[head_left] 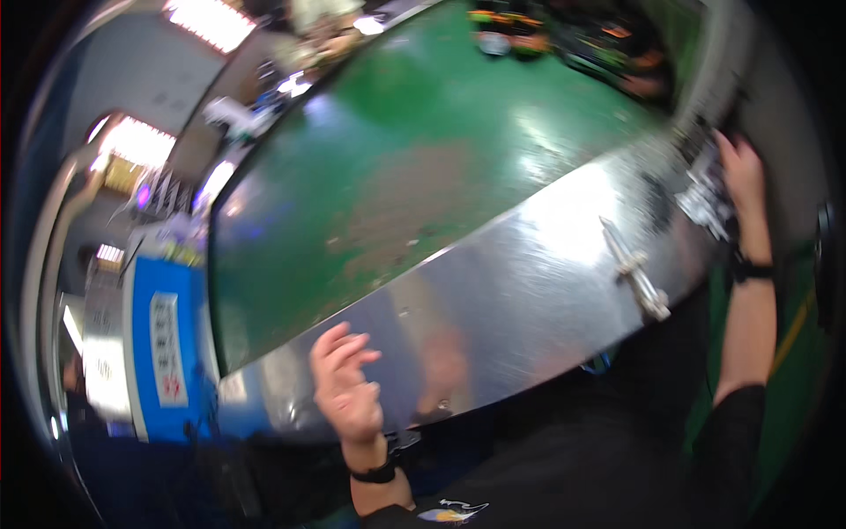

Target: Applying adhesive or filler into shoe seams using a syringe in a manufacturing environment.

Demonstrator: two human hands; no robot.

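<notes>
My left hand [346,383] hovers over the near left part of the shiny metal bench top [502,291], palm partly turned up. Its fingers are loosely bent and apart, with nothing in them. At the far right, my right hand [744,176] reaches to a cluster of silvery metal parts [705,201]. Blur hides how its fingers meet them, so I cannot tell if it grips one. Between the hands, nearer the right, a slim metal part with a rod and a thicker jointed end [636,271] lies on the bench near its front edge.
Beyond the metal strip stretches a worn green surface [397,106]. Dark items with orange parts [511,31] sit at its far end, beside a dark bin-like shape [612,53]. A blue panel with a white label [163,348] stands at left. A grey wall borders the right.
</notes>
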